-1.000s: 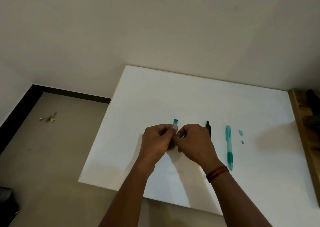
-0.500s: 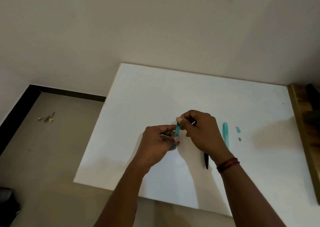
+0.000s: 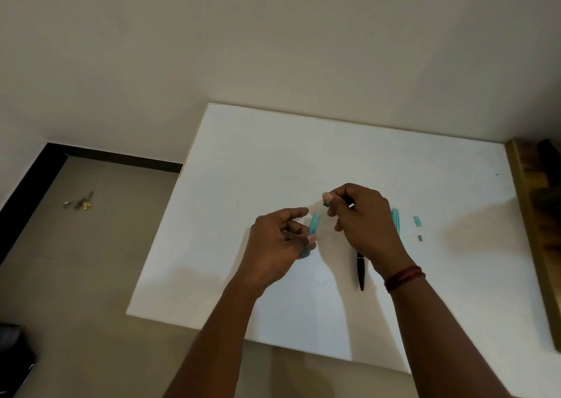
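Over the white table (image 3: 273, 155), my left hand (image 3: 279, 246) grips a translucent teal pen barrel (image 3: 314, 223), its open end pointing up. My right hand (image 3: 361, 215) is a short way to the right of it and pinches a small green piece (image 3: 325, 204) between thumb and forefinger; a thin white tip (image 3: 351, 206) pokes out between its fingers. A black pen (image 3: 360, 271) lies on the table under my right wrist. A second teal pen (image 3: 395, 220) lies just right of that hand, partly hidden by it.
Two small loose parts lie right of the teal pen: a teal cap piece (image 3: 417, 221) and a tiny grey piece (image 3: 420, 238). A wooden edge (image 3: 534, 230) borders the table's right side. Small objects (image 3: 79, 202) lie on the floor at left.
My hands were together on the teal barrel; now they have drawn apart. The right hand has lifted up and right with the small green piece, leaving the barrel in my left hand.
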